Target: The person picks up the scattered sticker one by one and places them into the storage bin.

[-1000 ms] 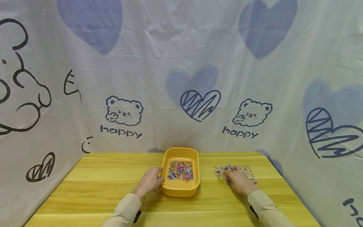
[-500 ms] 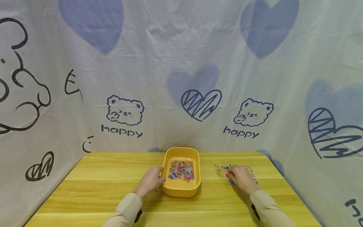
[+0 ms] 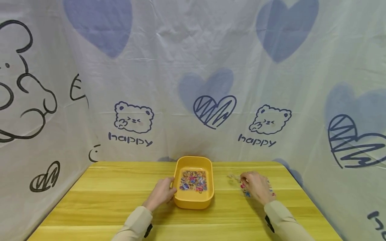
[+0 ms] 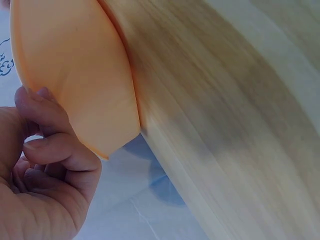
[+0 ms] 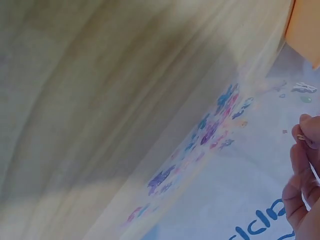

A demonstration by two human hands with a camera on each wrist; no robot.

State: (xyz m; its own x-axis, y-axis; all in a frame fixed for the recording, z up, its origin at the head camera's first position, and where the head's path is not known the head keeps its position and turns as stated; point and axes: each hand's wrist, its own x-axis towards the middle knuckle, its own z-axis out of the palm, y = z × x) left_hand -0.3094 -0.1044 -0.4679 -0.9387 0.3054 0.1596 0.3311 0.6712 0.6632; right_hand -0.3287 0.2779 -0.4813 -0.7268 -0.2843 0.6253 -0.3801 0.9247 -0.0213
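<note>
A yellow plastic tub [image 3: 193, 204] stands on the table with a clear sheet of small colourful stickers [image 3: 193, 180] lying flat on its floor. At its left side my left hand [image 3: 160, 192] pinches the rim, its curled fingers [image 4: 75, 155] visible against the wall in the left wrist view. Right of the tub, a second clear sticker sheet [image 3: 246, 192] lies on the table, partly hidden under my right hand [image 3: 256, 186]. This hand pinches the sheet's near-transparent left part, which stands raised and bent. In the right wrist view colourful stickers [image 5: 210, 131] show on the flat part.
The wood-grain table [image 3: 114, 201] ends at a white curtain [image 3: 169, 83] printed with hearts and bears, which hangs behind and along both sides. The tub's far end stands close to the back edge. Dark bands [image 3: 269, 223] sit under both sleeves.
My right hand has risen slightly and moved a little right, bending up the left part of the sticker sheet. My left hand and the tub have stayed in place.
</note>
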